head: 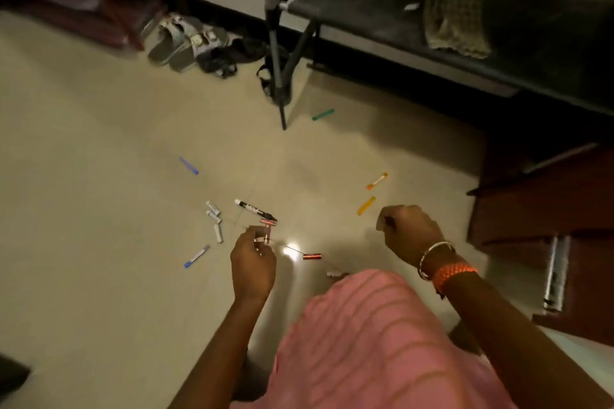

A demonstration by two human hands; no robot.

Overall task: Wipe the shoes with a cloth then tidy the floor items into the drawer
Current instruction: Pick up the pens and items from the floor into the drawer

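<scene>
My left hand (253, 259) pinches a small copper wire spool (265, 238) just above the floor. My right hand (407, 232) is curled into a fist and seems to pinch a thin wire end; I cannot make out what it holds. Another copper spool (311, 256) lies between the hands and a third (268, 223) beside a black marker (255, 209). Several white batteries (214, 217), blue pens (196, 256) (188, 165), orange pens (377, 181) (366, 205) and a green pen (323, 114) lie scattered. Sandals (186, 43) sit by the wall. A greenish cloth (453, 15) lies on the dark shelf (365, 10).
An open wooden drawer (548, 209) with a metal slide rail (555, 272) stands at the right. A grey tripod leg (277, 70) comes down to the floor near the sandals. A dark red rack (83, 3) is at the far left. My pink garment (365, 342) covers the near floor.
</scene>
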